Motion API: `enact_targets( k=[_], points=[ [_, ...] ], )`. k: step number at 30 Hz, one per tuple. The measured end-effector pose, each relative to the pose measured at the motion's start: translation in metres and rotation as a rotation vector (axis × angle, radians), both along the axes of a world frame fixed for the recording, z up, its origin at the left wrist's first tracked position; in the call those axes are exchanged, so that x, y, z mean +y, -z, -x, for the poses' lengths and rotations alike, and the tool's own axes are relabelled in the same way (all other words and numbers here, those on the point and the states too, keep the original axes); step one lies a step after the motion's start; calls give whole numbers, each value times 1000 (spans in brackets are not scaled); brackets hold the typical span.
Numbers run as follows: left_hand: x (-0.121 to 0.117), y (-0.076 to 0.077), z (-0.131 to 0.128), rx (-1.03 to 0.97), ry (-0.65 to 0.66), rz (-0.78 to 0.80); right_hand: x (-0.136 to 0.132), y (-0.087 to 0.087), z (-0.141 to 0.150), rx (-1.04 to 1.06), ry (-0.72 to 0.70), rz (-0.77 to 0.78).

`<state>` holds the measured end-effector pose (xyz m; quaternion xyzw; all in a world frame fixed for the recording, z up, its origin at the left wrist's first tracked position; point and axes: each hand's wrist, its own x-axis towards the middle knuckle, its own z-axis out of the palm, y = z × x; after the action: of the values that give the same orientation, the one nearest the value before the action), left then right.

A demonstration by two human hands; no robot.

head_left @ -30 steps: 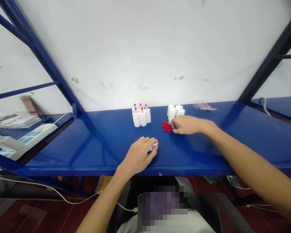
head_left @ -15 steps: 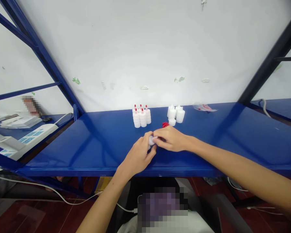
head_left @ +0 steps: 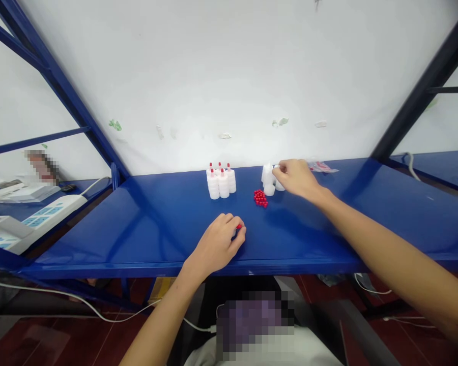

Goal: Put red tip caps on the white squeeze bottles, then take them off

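Observation:
A small red cap (head_left: 239,226) shows between the thumb and forefinger of my left hand (head_left: 217,244), which is closed low over the table. Whatever else lies inside that palm is hidden. My right hand (head_left: 295,176) has its fingers curled together at the right-hand group of white bottles (head_left: 267,175) and covers part of them. What its fingertips hold is hard to make out. Nearby lies a pile of small red caps (head_left: 260,199). A short white piece (head_left: 269,190) stands in front of the bottles. To the left, several white bottles with red tips (head_left: 223,184) stand upright in a cluster.
Near the wall lies a clear plastic bag with red print (head_left: 322,166). Blue metal posts (head_left: 72,91) frame the blue table (head_left: 156,218) on both sides. A white power strip (head_left: 41,223) and white boxes (head_left: 26,190) sit at the far left.
My hands have parted. The right hand has moved away to the back right, to the white bottles. A white thing showed between both hands before; now red shows at my left fingertips.

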<state>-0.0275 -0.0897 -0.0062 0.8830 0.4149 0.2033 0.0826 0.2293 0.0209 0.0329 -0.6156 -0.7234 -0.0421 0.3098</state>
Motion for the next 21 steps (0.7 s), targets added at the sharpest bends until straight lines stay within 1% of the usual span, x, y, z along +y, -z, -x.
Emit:
enact_targets(
  k=[2,6,11,14,16,18,19,20,21],
  points=[
    [0,-1,-1,4,0,-2,2,1,0,-30,14,77],
    [0,0,-1,6,4,-10,-1,5,6,-131,-7,198],
    [-1,3,0,8,-3,-10,-3,9,9,-171,4,284],
    [-2,4,1,-63,-25,9,-2,9,8,-199,42,313],
    [-2,5,1,-136,-54,17,-5,6,8,-207,85,293],
    [-1,6,3,-179,-68,24,-11,0,10,-191,98,214],
    [-1,7,3,-189,-63,29,-15,-3,12,-174,63,161],
    [0,8,3,-199,-55,33,-20,-7,15,-153,-9,113],
    [1,9,4,-210,-46,39,-26,-9,19,-129,-116,85]
  ],
)
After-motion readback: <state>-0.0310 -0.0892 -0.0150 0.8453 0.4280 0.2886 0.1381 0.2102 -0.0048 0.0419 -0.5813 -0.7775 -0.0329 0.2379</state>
